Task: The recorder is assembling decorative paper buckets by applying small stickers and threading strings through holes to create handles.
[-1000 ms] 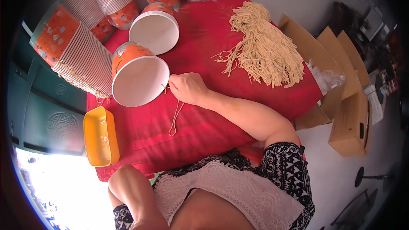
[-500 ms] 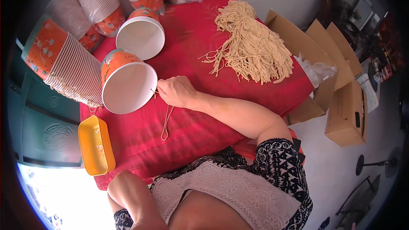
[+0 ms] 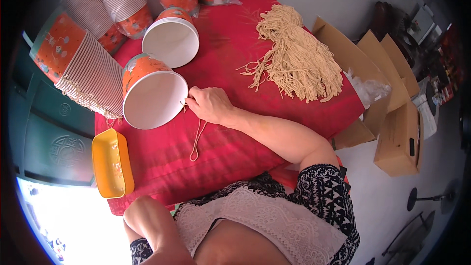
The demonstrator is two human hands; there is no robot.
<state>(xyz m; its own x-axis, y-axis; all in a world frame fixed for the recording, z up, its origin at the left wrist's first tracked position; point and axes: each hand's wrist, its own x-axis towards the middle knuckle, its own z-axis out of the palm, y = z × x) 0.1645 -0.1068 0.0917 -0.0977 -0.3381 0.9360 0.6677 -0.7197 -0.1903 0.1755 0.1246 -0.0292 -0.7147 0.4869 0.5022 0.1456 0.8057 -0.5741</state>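
Observation:
An orange patterned paper bucket (image 3: 145, 72) lies tipped on its side on the red-covered table, its white inside facing me. My right hand (image 3: 211, 104) is at the right side of its rim, the fingers pinched together. They grip a beige cord (image 3: 196, 143), whose loop hangs down over the cloth. A short piece of the cord shows at the rim beside my fingertips. My left arm is bent at the lower left, and its hand is out of the picture.
A second bucket (image 3: 170, 43) lies behind the first. Stacked buckets (image 3: 93, 73) lean at the left, with more wrapped stacks behind. A yellow tray (image 3: 128, 176) stands at the table's left edge. A bundle of beige cords (image 3: 301, 59) lies far right, near open cardboard boxes (image 3: 397, 137).
The whole view has shifted slightly as my head moved. My right hand stays at the bucket's rim with the cord, and the fingers have changed little.

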